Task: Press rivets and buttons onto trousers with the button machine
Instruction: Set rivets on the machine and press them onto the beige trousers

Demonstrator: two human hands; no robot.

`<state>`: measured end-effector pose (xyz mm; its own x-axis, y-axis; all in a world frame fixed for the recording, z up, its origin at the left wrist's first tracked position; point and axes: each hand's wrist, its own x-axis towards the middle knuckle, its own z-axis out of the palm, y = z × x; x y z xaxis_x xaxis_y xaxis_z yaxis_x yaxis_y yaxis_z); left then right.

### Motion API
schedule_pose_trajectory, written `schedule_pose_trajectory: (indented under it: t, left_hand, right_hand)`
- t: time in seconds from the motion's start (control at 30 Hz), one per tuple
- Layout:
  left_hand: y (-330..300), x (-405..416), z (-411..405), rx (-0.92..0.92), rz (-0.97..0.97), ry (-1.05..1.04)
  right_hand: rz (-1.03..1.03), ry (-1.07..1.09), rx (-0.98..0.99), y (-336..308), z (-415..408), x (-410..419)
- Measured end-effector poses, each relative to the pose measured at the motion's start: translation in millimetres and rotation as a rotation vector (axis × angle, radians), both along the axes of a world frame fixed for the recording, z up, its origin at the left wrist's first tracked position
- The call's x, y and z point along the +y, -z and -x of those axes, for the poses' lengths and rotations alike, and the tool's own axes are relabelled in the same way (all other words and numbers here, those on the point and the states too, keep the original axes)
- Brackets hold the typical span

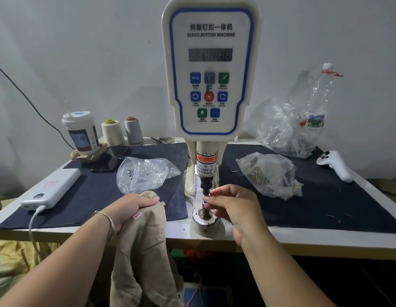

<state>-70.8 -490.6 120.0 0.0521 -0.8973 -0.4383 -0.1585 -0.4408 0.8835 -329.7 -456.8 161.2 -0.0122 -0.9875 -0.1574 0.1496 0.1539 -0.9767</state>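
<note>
Setting: pale wall behind a white worktop [303,237] laid with dark denim mats [325,196], the servo button machine [211,69] standing at centre frame.
Trousers: beige trousers [144,247] hang off the worktop's front edge at lower centre-left, just left of the machine's lower die [204,214].
Handling, as I judge it: soft, light, floppy cloth; it will sag and fold unless kept taut, so hold close to the spot to be pressed, near the waistband.
Left hand [135,207]: its grip is closed round a bunched upper edge of the trousers.
Right hand [232,207]: fingertips pinch something small at the die post, likely a rivet or button part; too small to tell which.
Punch [205,187]: directly above those fingertips; a warning label sits higher on it.
Stock: clear bag of silvery parts [146,176] left of the machine, bag of brassy parts [270,173] right.
Further out: power bank [53,187] far left, thread cones [112,132] and a cup [81,131] upper left, white controller [334,165] right.
</note>
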Motion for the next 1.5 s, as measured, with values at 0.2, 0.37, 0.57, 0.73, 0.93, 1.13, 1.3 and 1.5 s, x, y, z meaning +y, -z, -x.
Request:
schedule_pose_trajectory:
  t: [0.2, 0.37, 0.57, 0.73, 0.93, 1.13, 1.3, 1.5]
  left_hand:
    - [-1, 2, 1, -0.048, 0.012, -0.017]
    - [0, 2, 1, -0.048, 0.005, -0.012]
    - [2, 1, 0, -0.027, 0.001, -0.014]
    - [3, 0, -1, -0.032, 0.010, -0.008]
    - [6, -2, -4, 0.026, 0.017, -0.008]
    - [6, -3, -3, 0.019, 0.029, -0.002]
    - [4, -2, -2, 0.021, 0.024, -0.003]
    - [3, 0, -2, -0.030, 0.003, -0.012]
  right_hand:
    - [-0.123, -0.017, -0.141, 0, -1, 0]
    - [-0.249, -0.017, -0.288, -2, 1, -2]
    - [-0.356, -0.010, -0.449, -1, 0, 1]
    - [-0.388, -0.001, -0.488, -4, 4, 6]
    - [-0.398, 0.024, -0.518, -8, 3, 8]
    - [-0.390, 0.025, -0.485, -11, 3, 10]
    - [-0.365, 0.012, -0.469, -10, 1, 12]
    - [-0.331, 0.017, -0.464, -5, 0, 11]
